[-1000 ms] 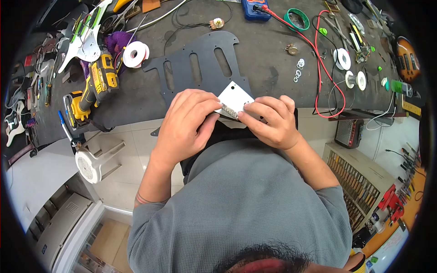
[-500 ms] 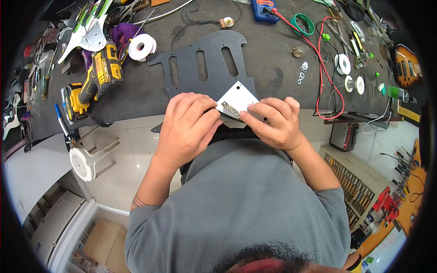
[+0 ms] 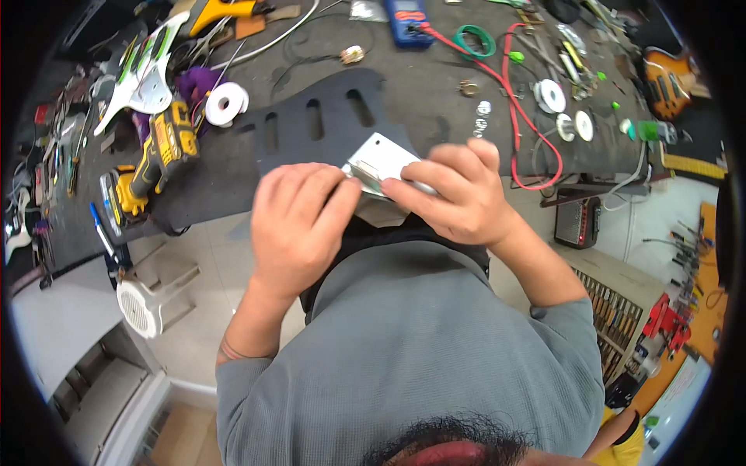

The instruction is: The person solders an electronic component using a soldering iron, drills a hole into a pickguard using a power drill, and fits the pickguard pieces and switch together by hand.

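Observation:
Both hands hold a small pale, shiny plate (image 3: pixel 391 154) with a dark hole near its far corner, tilted above the near edge of the workbench. A narrow strip lies along the plate's near-left part; blur hides its detail. My left hand (image 3: pixel 295 225) is closed, its fingertips pinching the plate's left corner. My right hand (image 3: pixel 458 194) grips the right side between thumb and fingers, and is slightly blurred. Just beyond the plate lies a black guitar pickguard (image 3: pixel 299 128) with three long slots, flat on the bench.
On the dark workbench (image 3: pixel 225 186), a yellow cordless drill (image 3: pixel 167 147), a white spool (image 3: pixel 227 104) and a white pickguard (image 3: pixel 155 95) lie left. A blue multimeter (image 3: pixel 408 23) with red leads (image 3: pixel 507 101), green tape (image 3: pixel 474 43) and small rings (image 3: pixel 482 116) lie beyond and right. A stool (image 3: pixel 140 307) stands at lower left.
The plate has turned and tilted in both hands, and its speckled strip now shows less clearly. The bench items have shifted left in view, mostly as the camera moves.

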Available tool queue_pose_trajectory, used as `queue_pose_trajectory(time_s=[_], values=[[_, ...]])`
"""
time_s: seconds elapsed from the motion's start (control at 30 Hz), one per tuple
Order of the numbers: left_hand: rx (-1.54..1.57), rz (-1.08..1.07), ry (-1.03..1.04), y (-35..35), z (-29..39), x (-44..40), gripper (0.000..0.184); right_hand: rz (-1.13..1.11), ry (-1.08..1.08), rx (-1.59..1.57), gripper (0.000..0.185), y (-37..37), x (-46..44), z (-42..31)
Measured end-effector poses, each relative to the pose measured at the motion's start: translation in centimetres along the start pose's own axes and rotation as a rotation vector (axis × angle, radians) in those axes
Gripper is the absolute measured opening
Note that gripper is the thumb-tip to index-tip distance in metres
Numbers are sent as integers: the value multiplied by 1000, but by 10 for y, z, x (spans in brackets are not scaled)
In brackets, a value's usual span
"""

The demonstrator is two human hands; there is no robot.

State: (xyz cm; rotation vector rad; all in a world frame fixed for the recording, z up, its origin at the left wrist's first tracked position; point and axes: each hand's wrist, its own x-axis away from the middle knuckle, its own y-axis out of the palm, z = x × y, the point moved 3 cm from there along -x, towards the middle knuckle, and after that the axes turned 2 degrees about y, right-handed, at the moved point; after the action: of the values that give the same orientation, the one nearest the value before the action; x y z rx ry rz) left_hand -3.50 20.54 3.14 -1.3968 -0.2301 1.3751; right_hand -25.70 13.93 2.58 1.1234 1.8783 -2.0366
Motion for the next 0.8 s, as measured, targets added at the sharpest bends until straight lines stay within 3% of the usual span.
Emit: queue_pose_trajectory(time_s=[0.1, 0.17, 0.27, 0.33, 0.4, 0.47, 0.57, 0.6, 0.63, 0.8], values=[[-126, 137, 126, -23, -5, -36, 30, 35, -75, -55, 26, -29, -54, 17], [-23, 161, 54, -40, -13, -70, 49, 41, -140, -98, 13, -50, -98, 31], [142, 28, -95, -77, -3, -108, 47, -295, -102, -446, 18, -92, -158, 49], [380, -183, -277, -100, 5, -116, 44, -544, -24, -588, 23, -131, -181, 43], [819, -220, -358, -95, 5, -108, 40, -764, 42, -605, 32, -160, -192, 36], [1121, -321, -452, -89, 9, -96, 37, -854, 56, -642, 33, -133, -185, 41], [1335, -300, -617, -43, 18, -59, 44, -1085, 167, -677, 36, -120, -161, 40], [1422, -345, -672, -29, 23, -49, 46, -998, 199, -631, 29, -88, -131, 43], [1402, -479, -766, -19, 25, -38, 43, -1062, 247, -689, 33, -74, -114, 46], [1548, -391, -781, 49, 19, 2, 36, -1089, 432, -848, 37, -34, -61, 64]])
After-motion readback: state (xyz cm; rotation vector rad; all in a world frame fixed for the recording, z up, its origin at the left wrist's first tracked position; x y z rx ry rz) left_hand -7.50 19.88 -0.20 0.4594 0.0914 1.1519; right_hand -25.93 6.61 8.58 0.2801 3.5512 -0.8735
